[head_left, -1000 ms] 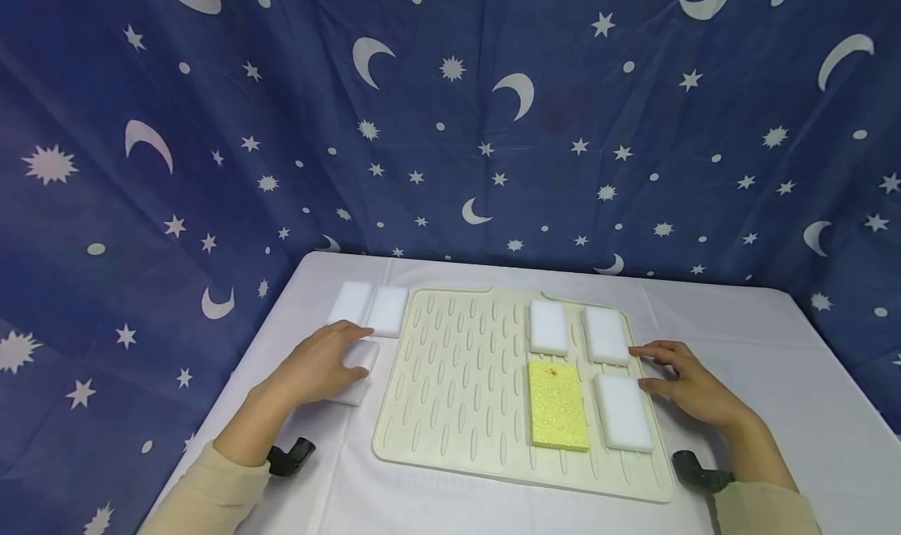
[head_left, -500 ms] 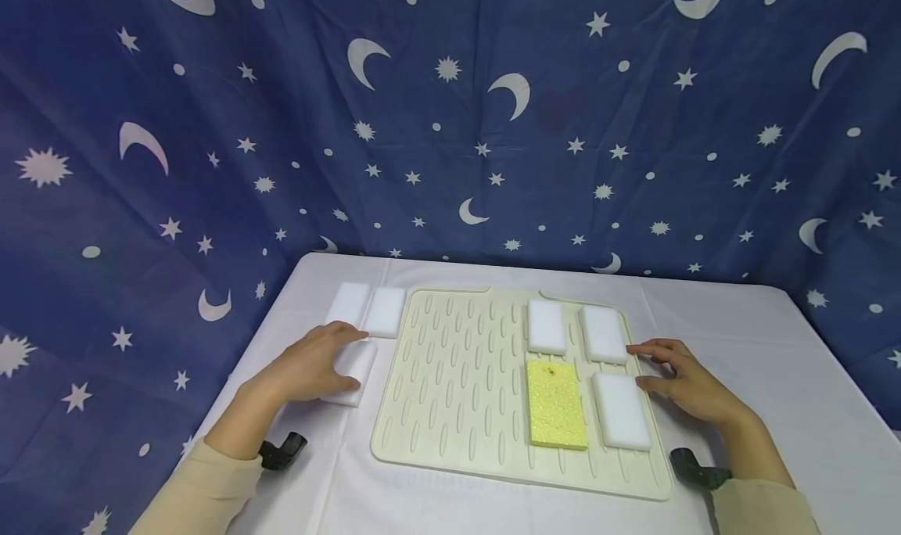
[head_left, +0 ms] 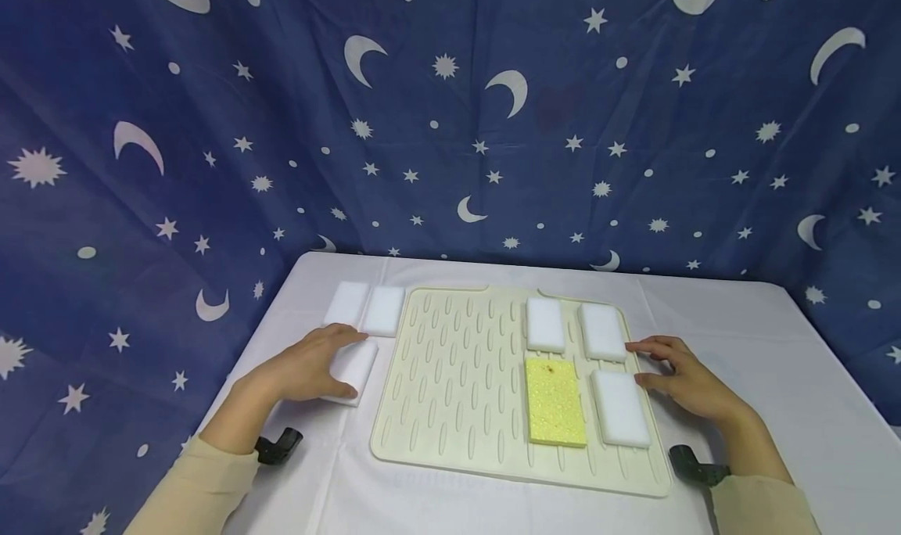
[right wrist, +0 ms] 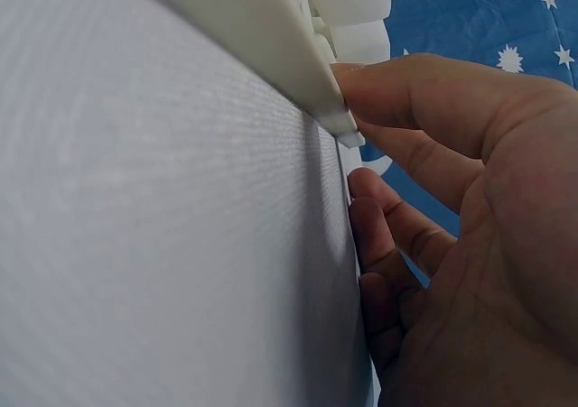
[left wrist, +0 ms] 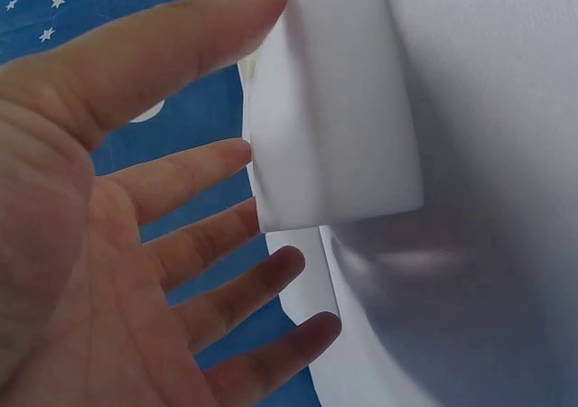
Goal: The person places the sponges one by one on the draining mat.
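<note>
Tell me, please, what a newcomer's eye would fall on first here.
Most likely the yellow block, the one bright thing on the pale mat, lying on its right half beside white blocks. Behind the table, a blue curtain with pale moons and stars fills the background. The left hand, at a white block left of the mat, and the right hand, at the mat's right edge, frame it all.

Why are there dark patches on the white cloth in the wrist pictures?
They look like shadows: left wrist view, a soft one below and beside the white block on the cloth, with a pale streak inside; right wrist view, a dark band near the right hand; head view, more even light, with faint shading by the right forearm.
</note>
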{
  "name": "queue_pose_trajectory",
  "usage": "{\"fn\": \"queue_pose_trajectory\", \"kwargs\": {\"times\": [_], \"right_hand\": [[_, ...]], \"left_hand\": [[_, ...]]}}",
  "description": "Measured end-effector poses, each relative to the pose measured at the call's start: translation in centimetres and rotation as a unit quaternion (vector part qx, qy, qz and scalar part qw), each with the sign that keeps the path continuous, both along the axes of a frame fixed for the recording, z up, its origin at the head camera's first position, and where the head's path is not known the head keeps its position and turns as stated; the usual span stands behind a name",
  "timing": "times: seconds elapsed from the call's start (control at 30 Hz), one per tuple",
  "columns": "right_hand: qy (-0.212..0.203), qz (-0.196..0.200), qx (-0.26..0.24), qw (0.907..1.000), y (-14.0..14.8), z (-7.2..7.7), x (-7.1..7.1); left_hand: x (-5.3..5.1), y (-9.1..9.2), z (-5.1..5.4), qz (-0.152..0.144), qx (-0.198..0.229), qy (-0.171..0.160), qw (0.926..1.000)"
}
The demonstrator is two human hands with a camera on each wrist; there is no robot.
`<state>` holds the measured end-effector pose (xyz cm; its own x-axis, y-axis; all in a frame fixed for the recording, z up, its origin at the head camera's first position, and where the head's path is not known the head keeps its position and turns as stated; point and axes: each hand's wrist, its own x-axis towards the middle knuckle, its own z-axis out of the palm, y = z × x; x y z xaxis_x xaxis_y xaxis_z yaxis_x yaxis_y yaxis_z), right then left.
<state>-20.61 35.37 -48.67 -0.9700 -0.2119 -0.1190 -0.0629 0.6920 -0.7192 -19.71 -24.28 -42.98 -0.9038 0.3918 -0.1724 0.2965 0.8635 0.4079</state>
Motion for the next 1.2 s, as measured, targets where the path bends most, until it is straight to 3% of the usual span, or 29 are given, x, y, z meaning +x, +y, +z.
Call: {"fn": "queue_pose_trajectory", "kwargs": {"times": [0.67,0.93,1.2], "right_hand": [[0.005,0.000,-0.001,1.0000,-0.13,0.33,0.10],[0.005,0.001,0.001,1.0000,-0.27,0.37,0.17],[0.008,0.002,0.002,1.0000,-0.33,0.40,0.32]], "left_hand": [[0.20,-0.49,-0.03,-0.020,0.017,-0.039,0.9989],[0.30,-0.39,-0.12,-0.012,0.013,-0.053,0.9984],[0.21,-0.36,-0.31,-0.016,0.015,-0.048,0.9986]]}}
